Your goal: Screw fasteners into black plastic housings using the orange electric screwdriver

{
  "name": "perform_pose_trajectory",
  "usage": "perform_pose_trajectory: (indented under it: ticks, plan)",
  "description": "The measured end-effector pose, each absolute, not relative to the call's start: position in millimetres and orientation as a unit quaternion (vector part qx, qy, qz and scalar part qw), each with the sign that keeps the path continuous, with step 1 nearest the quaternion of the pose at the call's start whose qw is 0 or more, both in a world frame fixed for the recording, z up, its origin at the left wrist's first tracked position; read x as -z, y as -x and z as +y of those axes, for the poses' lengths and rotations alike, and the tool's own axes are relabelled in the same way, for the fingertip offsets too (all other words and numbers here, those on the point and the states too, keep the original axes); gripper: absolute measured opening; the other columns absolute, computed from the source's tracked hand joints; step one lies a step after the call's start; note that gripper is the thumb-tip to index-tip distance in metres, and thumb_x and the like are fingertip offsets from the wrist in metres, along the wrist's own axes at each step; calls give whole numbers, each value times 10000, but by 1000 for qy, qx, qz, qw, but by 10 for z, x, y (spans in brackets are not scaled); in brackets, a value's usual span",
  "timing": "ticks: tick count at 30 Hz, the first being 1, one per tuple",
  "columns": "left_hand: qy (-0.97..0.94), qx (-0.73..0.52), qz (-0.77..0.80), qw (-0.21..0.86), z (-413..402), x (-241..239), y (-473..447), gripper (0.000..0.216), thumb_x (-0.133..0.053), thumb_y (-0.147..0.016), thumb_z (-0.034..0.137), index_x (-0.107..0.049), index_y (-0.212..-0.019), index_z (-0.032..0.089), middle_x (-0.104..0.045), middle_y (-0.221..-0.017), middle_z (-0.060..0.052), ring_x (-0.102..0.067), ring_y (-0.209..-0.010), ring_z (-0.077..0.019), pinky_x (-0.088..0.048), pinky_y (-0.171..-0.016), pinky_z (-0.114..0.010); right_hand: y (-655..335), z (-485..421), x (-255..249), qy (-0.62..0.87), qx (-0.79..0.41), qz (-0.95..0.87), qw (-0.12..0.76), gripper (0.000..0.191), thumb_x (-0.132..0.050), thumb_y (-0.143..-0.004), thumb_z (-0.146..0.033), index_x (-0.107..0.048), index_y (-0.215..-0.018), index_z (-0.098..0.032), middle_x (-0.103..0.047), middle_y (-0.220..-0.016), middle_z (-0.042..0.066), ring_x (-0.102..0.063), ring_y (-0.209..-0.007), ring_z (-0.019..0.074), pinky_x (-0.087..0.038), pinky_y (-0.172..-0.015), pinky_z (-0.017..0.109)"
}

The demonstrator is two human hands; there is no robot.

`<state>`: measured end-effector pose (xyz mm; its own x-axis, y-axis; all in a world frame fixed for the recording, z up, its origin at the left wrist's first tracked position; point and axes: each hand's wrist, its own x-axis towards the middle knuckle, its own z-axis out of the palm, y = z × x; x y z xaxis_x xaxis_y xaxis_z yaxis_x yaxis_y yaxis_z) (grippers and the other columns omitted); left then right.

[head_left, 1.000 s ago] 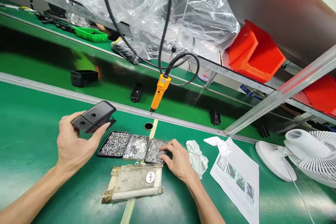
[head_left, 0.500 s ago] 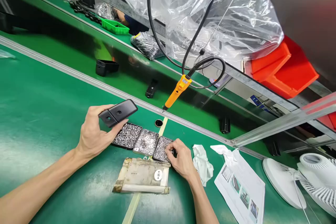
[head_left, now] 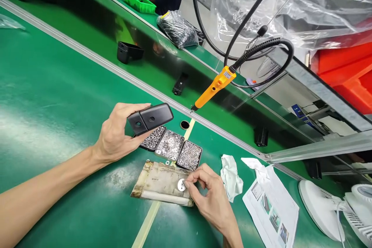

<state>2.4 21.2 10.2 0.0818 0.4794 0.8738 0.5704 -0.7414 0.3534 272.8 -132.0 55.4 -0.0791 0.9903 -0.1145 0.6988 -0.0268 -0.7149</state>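
Gripping the case (head_left: 155, 117) between thumb and fingers, the left hand (head_left: 116, 136) held it tilted, its two-holed face showing; just beyond that thumb lay the left tray (head_left: 147, 149), then, rightward, the middle tray (head_left: 165, 157) and the right tray (head_left: 199, 159), the last beyond the right hand's fingertips; between the hands and nearer the wearer lay the block (head_left: 159, 180), bearing the disc (head_left: 181, 185) at its right end; over that end bent the right hand (head_left: 209, 195), thumb and forefinger drawn close together at the disc's edge; whether anything was pinched between them I could not tell. The step in hand looked like fingertip work at the disc; the next move, I judged, called for a fine, steady touch there, with the case kept out of the way; just right of the right hand lay the cloth (head_left: 231, 180), and farther right the sheet (head_left: 266, 219).
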Motion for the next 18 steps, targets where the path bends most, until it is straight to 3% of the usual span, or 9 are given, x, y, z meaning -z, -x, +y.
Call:
perform_pose_trajectory:
  ticks: [9, 18]
  plan:
    - [743, 566, -356, 37, 200, -90, -35, 662, -892, -814, 225, -547, -1372, 131, -704, -1254, -148, -674, -1152, -285, -600, -927, -446, -2745, -1370, -579, 619, -333, -666, 249, 195, -561, -1027, -291, -726, -930, -255, -610, -898, 1, -525, -746, 112, -395, -697, 263]
    - [758, 559, -335, 34, 214, -87, -18, 695, -887, -806, 184, -523, -1396, 128, -692, -1284, -148, -663, -1179, -276, -600, -953, -449, -2759, -1365, -553, 582, -340, -696, 248, 146, -587, -1026, -269, -730, -998, -283, -639, -935, -5, -600, -832, 115, -438, -789, 275]
